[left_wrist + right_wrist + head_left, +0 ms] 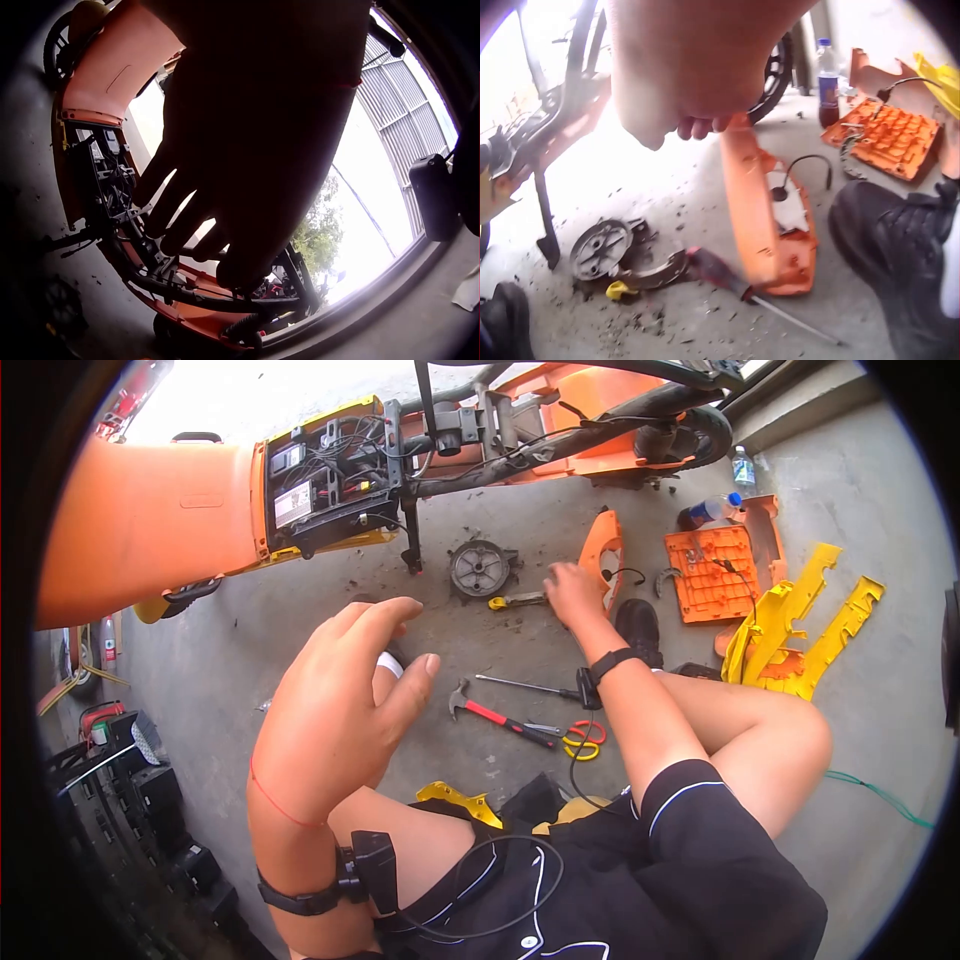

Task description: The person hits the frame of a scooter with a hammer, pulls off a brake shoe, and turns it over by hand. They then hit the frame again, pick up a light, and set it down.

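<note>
My left hand (335,670) is raised in front of the body, fingers spread a little and relaxed, with nothing in it. In the left wrist view it shows as a dark shape before the scooter frame. Over the floor, my right hand (577,595) hangs beside an orange body panel (602,545). Its fingers are loosely bent and no held thing shows in the right wrist view. Below it there lie a screwdriver (716,274) with a red and black handle, a curved grey part (656,277), a small yellow piece (619,290) and a round metal hub cover (600,251).
A stripped orange scooter (170,520) stands across the back. Near my legs lie a hammer (490,712), a long-shafted tool (530,685) and scissors (582,740). To the right are an orange ribbed panel (710,575), yellow panels (785,630) and a bottle (708,512).
</note>
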Demonstrator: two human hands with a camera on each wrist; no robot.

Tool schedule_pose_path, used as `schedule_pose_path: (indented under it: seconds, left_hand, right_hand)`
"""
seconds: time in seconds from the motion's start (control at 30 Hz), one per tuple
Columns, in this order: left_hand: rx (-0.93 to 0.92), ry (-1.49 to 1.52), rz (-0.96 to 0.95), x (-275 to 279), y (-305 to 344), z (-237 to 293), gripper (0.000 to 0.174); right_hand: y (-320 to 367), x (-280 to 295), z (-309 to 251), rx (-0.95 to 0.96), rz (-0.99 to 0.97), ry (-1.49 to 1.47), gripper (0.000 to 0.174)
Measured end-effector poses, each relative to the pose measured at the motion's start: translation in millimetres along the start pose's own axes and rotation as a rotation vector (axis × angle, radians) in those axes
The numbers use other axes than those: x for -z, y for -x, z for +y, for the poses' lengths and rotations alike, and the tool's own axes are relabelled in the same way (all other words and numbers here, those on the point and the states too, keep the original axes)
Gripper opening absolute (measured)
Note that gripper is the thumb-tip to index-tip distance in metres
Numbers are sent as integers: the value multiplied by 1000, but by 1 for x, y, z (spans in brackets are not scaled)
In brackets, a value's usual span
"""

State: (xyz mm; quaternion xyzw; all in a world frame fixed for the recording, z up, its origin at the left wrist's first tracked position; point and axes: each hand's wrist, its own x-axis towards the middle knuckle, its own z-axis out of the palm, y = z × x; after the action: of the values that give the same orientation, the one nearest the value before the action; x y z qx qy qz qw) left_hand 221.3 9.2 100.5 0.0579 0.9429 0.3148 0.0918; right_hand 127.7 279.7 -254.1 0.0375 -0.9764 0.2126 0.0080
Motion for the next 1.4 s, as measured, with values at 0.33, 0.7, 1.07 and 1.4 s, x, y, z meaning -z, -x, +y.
schedule_pose_path:
  seconds: [0.33,0.7,1.07,1.4]
  left_hand:
    - [129,-15,-70,5,-11,-18,36]
    - [-32,17,21,-7,-12,-15,47]
    - [-495,218,171,-19,8,37,64]
    - [-512,334,222,-24,8,51,68]
  right_hand:
    - [-11,-65,4,160,-322,360,19]
    - [-30,214,-106,-341,-1175,-981,29]
    - [78,380,-157,-265,-693,-1003,47]
    - [87,360,-144,-55,-603,-1153,42]
